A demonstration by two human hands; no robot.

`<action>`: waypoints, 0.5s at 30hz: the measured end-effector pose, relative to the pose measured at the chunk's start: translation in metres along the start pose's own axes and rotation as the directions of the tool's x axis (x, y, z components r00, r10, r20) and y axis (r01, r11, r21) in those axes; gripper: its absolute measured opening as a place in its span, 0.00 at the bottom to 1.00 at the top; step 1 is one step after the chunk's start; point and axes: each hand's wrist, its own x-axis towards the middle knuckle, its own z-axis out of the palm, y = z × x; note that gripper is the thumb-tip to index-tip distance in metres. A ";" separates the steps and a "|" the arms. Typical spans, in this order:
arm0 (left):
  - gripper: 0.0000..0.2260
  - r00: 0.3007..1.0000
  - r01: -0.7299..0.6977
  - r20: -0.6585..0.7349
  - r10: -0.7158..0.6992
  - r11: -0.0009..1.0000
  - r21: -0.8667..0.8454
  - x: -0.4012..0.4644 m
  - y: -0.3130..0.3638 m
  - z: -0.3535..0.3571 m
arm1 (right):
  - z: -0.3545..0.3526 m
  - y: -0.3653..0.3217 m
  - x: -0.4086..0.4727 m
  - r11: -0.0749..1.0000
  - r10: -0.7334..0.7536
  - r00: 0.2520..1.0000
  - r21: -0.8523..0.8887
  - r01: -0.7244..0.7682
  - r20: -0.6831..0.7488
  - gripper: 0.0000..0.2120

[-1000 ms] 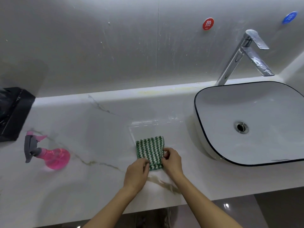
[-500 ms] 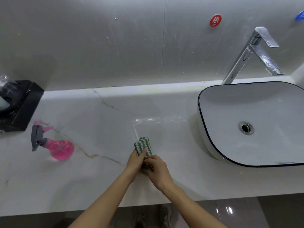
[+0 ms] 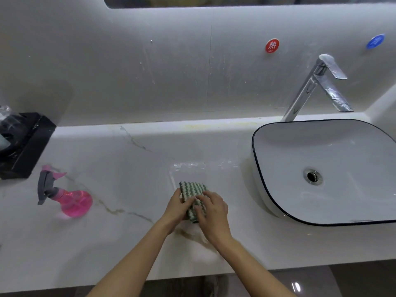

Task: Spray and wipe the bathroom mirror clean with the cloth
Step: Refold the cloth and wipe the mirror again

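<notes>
Counter: both hands gripping folded cloth, left hand, right hand; spray bottle lying well left, left hand nearer

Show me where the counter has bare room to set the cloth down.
Bare marble lies between the pink spray bottle and the green-striped cloth, also behind the cloth up to the wall. It is tight between the cloth and the white black-rimmed basin, with both hands there.
</notes>
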 end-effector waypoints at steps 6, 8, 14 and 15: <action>0.13 0.986 0.087 -0.156 -0.063 0.985 0.151 0.001 -0.049 -0.024 | 0.009 0.028 -0.011 0.990 -0.052 0.949 -0.109 0.091 0.312 0.35; 0.14 0.982 0.095 -0.175 -0.065 0.982 0.164 0.000 -0.053 -0.025 | 0.016 0.028 -0.015 0.971 -0.055 0.895 -0.186 0.152 0.442 0.44; 0.13 0.988 0.050 -0.154 -0.018 0.977 0.208 -0.005 -0.042 -0.023 | 0.036 0.022 -0.014 0.953 -0.126 0.896 -0.199 0.229 0.425 0.44; 0.13 0.990 0.037 -0.141 -0.005 0.974 0.223 -0.009 -0.036 -0.023 | 0.036 0.022 -0.011 0.958 -0.128 0.905 -0.186 0.219 0.407 0.42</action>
